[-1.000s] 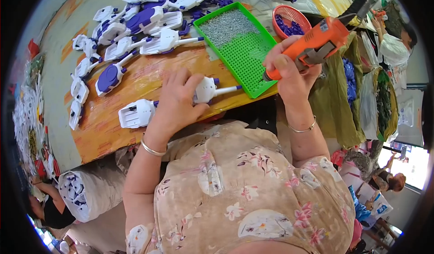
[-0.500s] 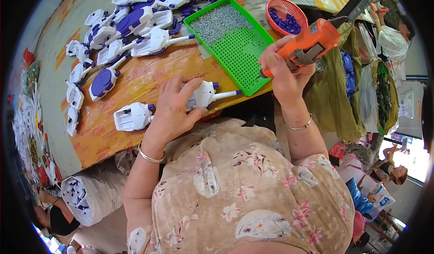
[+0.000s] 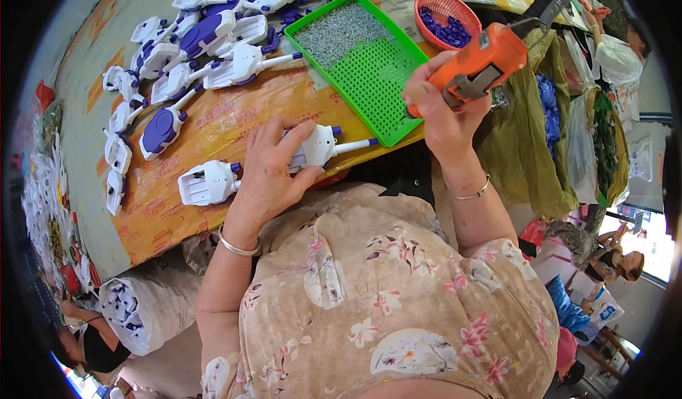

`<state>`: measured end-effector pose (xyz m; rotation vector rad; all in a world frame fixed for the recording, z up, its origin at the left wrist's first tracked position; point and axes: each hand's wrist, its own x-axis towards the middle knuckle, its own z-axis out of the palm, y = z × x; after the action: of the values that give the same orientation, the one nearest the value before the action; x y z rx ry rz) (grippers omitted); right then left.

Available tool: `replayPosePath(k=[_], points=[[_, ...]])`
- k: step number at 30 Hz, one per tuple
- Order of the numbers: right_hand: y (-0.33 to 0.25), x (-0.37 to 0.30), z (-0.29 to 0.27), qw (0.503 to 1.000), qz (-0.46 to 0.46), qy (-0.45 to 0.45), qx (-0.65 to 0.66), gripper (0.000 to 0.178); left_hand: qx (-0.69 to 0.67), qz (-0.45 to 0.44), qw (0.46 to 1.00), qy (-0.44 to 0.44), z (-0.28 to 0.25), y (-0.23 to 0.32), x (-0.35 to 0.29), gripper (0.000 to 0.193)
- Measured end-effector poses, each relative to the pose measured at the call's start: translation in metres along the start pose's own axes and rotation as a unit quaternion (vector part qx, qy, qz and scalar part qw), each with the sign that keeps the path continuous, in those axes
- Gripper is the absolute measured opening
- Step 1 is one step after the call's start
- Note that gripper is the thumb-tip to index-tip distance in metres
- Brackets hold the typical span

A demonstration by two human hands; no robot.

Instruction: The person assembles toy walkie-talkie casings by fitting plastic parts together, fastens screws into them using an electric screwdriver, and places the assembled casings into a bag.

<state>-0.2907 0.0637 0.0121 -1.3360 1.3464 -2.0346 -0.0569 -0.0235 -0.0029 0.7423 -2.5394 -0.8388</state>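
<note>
White heap (image 3: 42, 193): lies at nine o'clock, too blurred to tell piece by piece.
Co-worker (image 3: 103, 346): shows at eight o'clock, in a black top.
Small units (image 3: 117, 150): line up between nine and ten o'clock, white with purple.
Sack (image 3: 170, 303): opens at eight o'clock, pale, with white-and-purple pieces (image 3: 122, 307) inside.
Purple-faced unit (image 3: 162, 130): lies between nine and ten o'clock, handle toward one.
Table (image 3: 174, 204): spreads from nine to one o'clock, partly under glossy brown tape.
Open unit (image 3: 206, 184): lies at nine o'clock, hollow side up.
Pile (image 3: 202, 35): heaps white and purple units between ten and eleven o'clock.
Left hand (image 3: 271, 168): rests between nine and ten o'clock, fingers fanned, thumb set apart; whether pinching or only pressing, cannot tell.
Main unit (image 3: 316, 147): lies at eleven o'clock, on the table's near edge, left end under that hand, purple-tipped handle toward three.
Tray (image 3: 366, 104): slants at twelve o'clock, green, gridded, silver screws (image 3: 337, 33) massed at the far end.
Basket (image 3: 444, 0): sits at one o'clock, red, holding purple bits (image 3: 447, 30).
Right hand (image 3: 449, 108): wraps fingers and thumb around an orange driver (image 3: 490, 58) at two o'clock, nose toward eight, by the tray's rim.
Bags (image 3: 526, 157): hang near three o'clock, olive.
</note>
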Motion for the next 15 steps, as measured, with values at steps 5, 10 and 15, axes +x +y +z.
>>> replayPosePath(k=[5,10,15], points=[[-0.002,0.004,-0.003,0.999,0.019,-0.002,0.029,0.027,0.001,0.001,1.0,0.006,0.001,-0.001,0.0,0.056],[-0.029,0.014,0.009,0.999,-0.003,-0.028,0.025,0.03,-0.005,-0.011,1.0,0.014,0.003,-0.003,-0.001,0.055],[-0.037,0.007,0.047,0.991,0.059,-0.05,0.108,0.05,-0.019,-0.037,0.999,-0.003,0.002,-0.001,0.003,0.054]])
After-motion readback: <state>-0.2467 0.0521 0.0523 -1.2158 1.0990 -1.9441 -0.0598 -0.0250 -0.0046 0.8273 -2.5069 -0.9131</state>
